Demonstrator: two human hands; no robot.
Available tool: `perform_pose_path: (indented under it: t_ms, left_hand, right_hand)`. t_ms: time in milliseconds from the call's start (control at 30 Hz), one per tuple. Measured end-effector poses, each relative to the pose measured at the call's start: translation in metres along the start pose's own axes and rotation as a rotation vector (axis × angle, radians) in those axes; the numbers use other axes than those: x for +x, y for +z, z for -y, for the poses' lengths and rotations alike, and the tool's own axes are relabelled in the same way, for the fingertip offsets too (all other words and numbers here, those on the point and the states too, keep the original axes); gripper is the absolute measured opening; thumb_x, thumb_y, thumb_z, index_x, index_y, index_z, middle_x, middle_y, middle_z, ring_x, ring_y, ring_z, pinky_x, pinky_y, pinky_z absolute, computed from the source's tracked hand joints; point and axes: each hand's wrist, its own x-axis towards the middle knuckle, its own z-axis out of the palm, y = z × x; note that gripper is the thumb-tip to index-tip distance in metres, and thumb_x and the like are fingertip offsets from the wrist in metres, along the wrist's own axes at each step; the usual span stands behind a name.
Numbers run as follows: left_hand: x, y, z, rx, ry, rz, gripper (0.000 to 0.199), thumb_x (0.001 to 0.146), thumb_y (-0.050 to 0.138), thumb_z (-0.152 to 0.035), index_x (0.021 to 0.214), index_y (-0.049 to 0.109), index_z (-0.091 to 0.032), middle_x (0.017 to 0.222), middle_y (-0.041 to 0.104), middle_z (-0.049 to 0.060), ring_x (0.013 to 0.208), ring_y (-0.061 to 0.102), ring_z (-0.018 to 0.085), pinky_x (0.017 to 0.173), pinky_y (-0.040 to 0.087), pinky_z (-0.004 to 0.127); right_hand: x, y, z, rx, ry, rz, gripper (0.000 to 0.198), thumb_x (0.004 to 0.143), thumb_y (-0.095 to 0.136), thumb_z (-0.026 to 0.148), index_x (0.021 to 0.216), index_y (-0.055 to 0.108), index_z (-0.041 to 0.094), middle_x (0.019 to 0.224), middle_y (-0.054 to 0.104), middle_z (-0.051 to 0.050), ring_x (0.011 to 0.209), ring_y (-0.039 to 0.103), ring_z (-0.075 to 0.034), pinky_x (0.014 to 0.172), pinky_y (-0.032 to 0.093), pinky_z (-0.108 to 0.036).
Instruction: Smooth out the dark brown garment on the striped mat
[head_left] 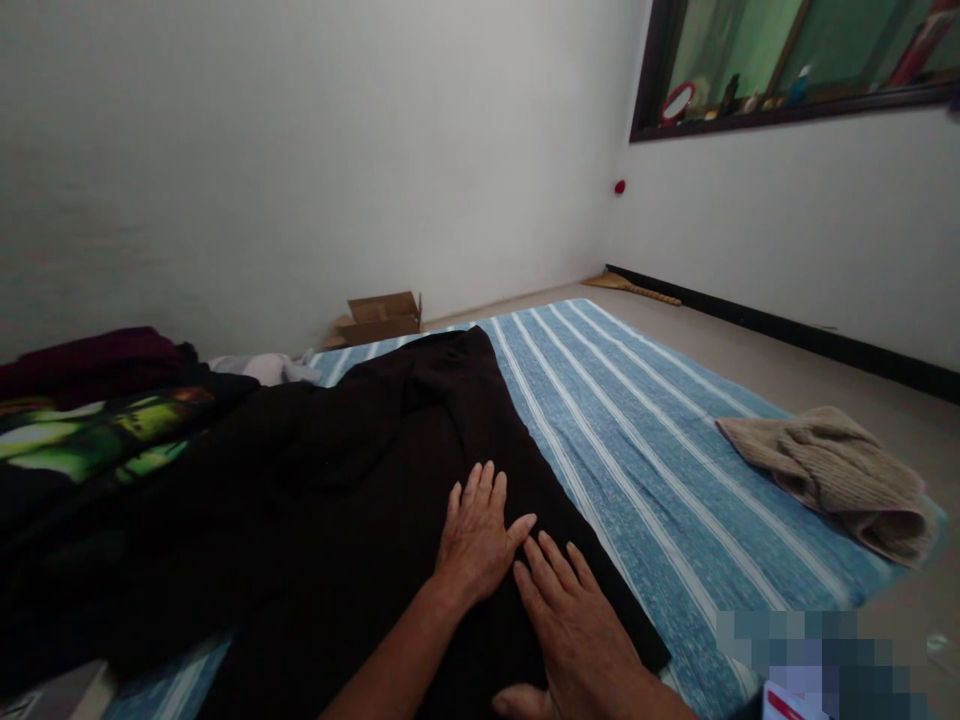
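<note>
A black garment (pixel 337 510) lies spread over a blue-and-white striped sheet (pixel 637 430); its exact kind is hard to make out. My left hand (pixel 478 535) rests flat on the dark cloth, fingers stretched out and thumb pointing right. Just to its right and nearer to me, my right hand (pixel 574 620) also presses flat on the same cloth, close to its right edge. The left thumb almost meets the right fingertips. Neither hand grasps anything.
Several clothes, one with a green pattern (pixel 112 430), are heaped at the left. A brown towel (pixel 840 475) lies on the sheet's right side. An open cardboard box (pixel 382 318) stands by the wall, and a broom (pixel 630 287) lies in the far corner.
</note>
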Motion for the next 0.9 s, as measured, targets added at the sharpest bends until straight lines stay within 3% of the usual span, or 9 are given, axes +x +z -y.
perform_pose_path:
  t_ms: [133,267,333,400,500,600,700,767,900]
  left_hand:
    - [-0.002,-0.002,0.0,-0.024,-0.01,0.019,0.067,0.087,0.032,-0.055,0.135,0.037,-0.009,0.146,0.025,0.015,0.136,0.015,0.028,0.107,0.019,0.051]
    - [-0.003,-0.005,-0.002,-0.045,-0.027,0.058,0.066,0.086,0.035,-0.053,0.136,0.036,-0.009,0.147,0.023,0.015,0.136,0.013,0.028,0.108,0.017,0.051]
    - [-0.005,-0.006,-0.002,-0.072,-0.029,0.072,0.064,0.087,0.036,-0.051,0.136,0.036,-0.009,0.146,0.023,0.015,0.136,0.014,0.028,0.108,0.017,0.052]
    - [-0.006,-0.007,0.0,-0.117,-0.024,0.089,0.06,0.089,0.034,-0.048,0.135,0.038,-0.01,0.146,0.025,0.015,0.136,0.015,0.027,0.108,0.017,0.052]
    - [-0.006,-0.012,0.011,-0.217,-0.023,0.083,0.052,0.091,0.03,-0.042,0.131,0.042,-0.011,0.144,0.031,0.014,0.134,0.021,0.025,0.108,0.021,0.049]
    - [-0.002,-0.024,0.037,-0.25,-0.064,-0.076,0.045,0.09,0.036,-0.038,0.127,0.045,-0.014,0.14,0.038,0.014,0.131,0.031,0.024,0.105,0.03,0.047]
    - [0.002,-0.04,0.076,-0.08,-0.133,-0.269,0.042,0.083,0.044,-0.023,0.124,0.047,-0.012,0.136,0.042,0.017,0.128,0.035,0.026,0.103,0.033,0.047]
    - [0.001,-0.049,0.103,0.087,-0.184,-0.277,0.046,0.076,0.044,-0.011,0.122,0.048,-0.009,0.135,0.043,0.019,0.128,0.035,0.029,0.103,0.032,0.047]
    - [-0.005,-0.052,0.142,0.283,-0.286,-0.167,0.058,0.065,0.039,0.0,0.122,0.049,-0.01,0.134,0.045,0.018,0.127,0.036,0.028,0.102,0.032,0.046]
  right_hand:
    - [0.003,0.02,-0.01,-0.1,-0.04,-0.084,0.097,0.069,0.044,0.076,0.139,0.031,0.009,0.146,0.016,-0.016,0.134,0.011,-0.035,0.108,0.014,-0.053]
    - [0.009,0.029,-0.018,-0.195,-0.052,-0.055,0.072,0.081,0.045,0.058,0.136,0.038,0.012,0.143,0.025,-0.016,0.131,0.021,-0.036,0.104,0.025,-0.056]
    - [0.014,0.022,-0.017,-0.215,-0.049,-0.002,0.064,0.084,0.043,0.053,0.134,0.041,0.014,0.141,0.031,-0.016,0.13,0.026,-0.035,0.102,0.028,-0.055]
    - [0.022,0.005,-0.012,-0.219,-0.053,0.032,0.069,0.079,0.048,0.058,0.132,0.044,0.014,0.139,0.035,-0.016,0.128,0.03,-0.036,0.102,0.029,-0.055]
    - [0.042,-0.032,-0.002,-0.229,-0.052,-0.013,0.069,0.074,0.056,0.06,0.127,0.05,0.015,0.133,0.046,-0.016,0.123,0.039,-0.035,0.102,0.029,-0.052]
    - [0.075,-0.065,0.003,-0.281,-0.063,-0.096,0.039,0.08,0.055,0.046,0.106,0.063,0.017,0.11,0.061,-0.012,0.109,0.05,-0.03,0.094,0.036,-0.044]
    - [0.121,-0.083,0.002,-0.319,-0.075,-0.108,0.029,0.083,0.051,0.041,0.091,0.064,0.016,0.093,0.063,-0.011,0.094,0.056,-0.026,0.082,0.041,-0.037]
    - [0.154,-0.086,-0.001,-0.312,-0.056,-0.121,0.029,0.084,0.051,0.04,0.09,0.064,0.015,0.092,0.063,-0.011,0.09,0.057,-0.025,0.078,0.041,-0.035]
    - [0.213,-0.082,-0.008,-0.257,-0.007,-0.208,0.027,0.083,0.052,0.04,0.089,0.063,0.016,0.093,0.062,-0.011,0.089,0.058,-0.025,0.073,0.041,-0.033]
